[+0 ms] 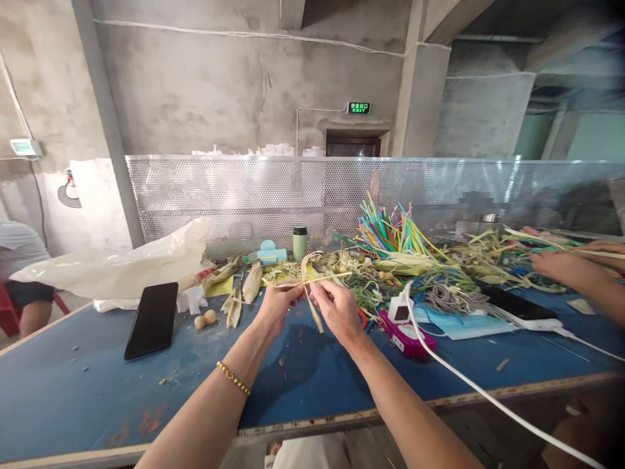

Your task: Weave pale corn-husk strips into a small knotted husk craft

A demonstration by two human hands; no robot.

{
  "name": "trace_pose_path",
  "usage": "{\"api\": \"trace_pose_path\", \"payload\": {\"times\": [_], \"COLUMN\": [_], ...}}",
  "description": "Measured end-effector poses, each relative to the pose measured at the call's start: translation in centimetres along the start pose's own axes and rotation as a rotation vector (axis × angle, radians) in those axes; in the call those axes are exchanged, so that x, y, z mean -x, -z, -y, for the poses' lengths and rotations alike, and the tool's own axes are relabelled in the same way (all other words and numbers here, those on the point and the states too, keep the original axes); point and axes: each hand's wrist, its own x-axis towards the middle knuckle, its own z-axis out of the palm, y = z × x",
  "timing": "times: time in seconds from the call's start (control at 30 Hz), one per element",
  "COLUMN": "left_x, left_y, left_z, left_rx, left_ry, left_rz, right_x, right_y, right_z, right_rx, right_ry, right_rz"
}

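Above the blue table, my left hand (279, 305) and my right hand (338, 307) are close together, fingers pinched on a piece of pale corn husk (313, 311). The husk forms a cross: one strip points up, thin ends stick out past both hands, and a narrow tail hangs down between them. My fingertips hide its middle. Just beyond my left hand lie loose dried husks (252, 283). Two small round tan balls (206, 318) sit to their left. A gold bead bracelet (233, 378) is on my left wrist.
On the left lie a black phone (152, 320) and a plastic bag (117, 264). A green bottle (299, 243) stands behind. Rightward are colourful stems (390, 228), a purple power strip (407, 335) with a white cable, a blue mask (473, 324), and another person's hand (554, 268).
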Motion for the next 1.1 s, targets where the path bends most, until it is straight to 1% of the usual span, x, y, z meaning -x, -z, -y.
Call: {"api": "trace_pose_path", "payload": {"times": [0.07,0.1,0.17,0.23,0.27,0.33,0.4,0.43,0.5,0.6,0.67,0.77,0.9,1.0,1.1], "left_x": [-0.2,-0.4,-0.6,-0.7,-0.7,-0.6,-0.5,-0.5,-0.4,-0.2,-0.1,0.2,0.4,0.6,0.7], "left_y": [0.2,0.3,0.4,0.5,0.5,0.5,0.5,0.5,0.5,0.4,0.4,0.3,0.2,0.3,0.4], "left_z": [0.0,0.1,0.2,0.4,0.4,0.4,0.3,0.3,0.2,0.1,-0.1,-0.6,-1.2,-1.4,-1.5], "left_rx": [-0.073,-0.104,-0.176,-0.280,-0.341,-0.450,-0.524,-0.542,-0.536,-0.450,-0.379,-0.292,-0.210,-0.199,-0.280], "left_ry": [-0.015,-0.026,-0.058,-0.090,-0.111,-0.160,-0.195,-0.201,-0.192,-0.154,-0.135,-0.131,-0.116,-0.100,-0.118], "left_rz": [-0.053,-0.061,-0.040,-0.006,0.010,0.048,0.090,0.111,0.152,0.187,0.211,0.251,0.264,0.306,0.324], "right_x": [-0.1,-0.2,-0.5,-0.8,-0.9,-1.1,-1.2,-1.2,-1.2,-1.2,-1.2,-1.2,-1.1,-1.0,-0.9], "right_y": [0.1,0.1,0.2,0.1,0.1,0.0,0.0,0.0,0.1,0.3,0.5,0.6,0.9,1.2,1.1], "right_z": [-0.2,-0.4,-1.1,-1.8,-2.1,-2.6,-2.7,-2.6,-2.3,-1.7,-1.3,-0.8,-0.1,0.2,-0.1], "right_rx": [0.022,0.035,0.072,0.126,0.143,0.107,-0.013,-0.074,-0.145,-0.148,-0.182,-0.293,-0.446,-0.478,-0.440], "right_ry": [0.043,0.068,0.118,0.136,0.108,-0.017,-0.156,-0.200,-0.226,-0.223,-0.243,-0.297,-0.364,-0.356,-0.316], "right_rz": [-0.066,-0.102,-0.160,-0.181,-0.160,-0.059,0.027,0.039,0.007,-0.032,-0.010,0.043,0.112,0.143,0.123]}}
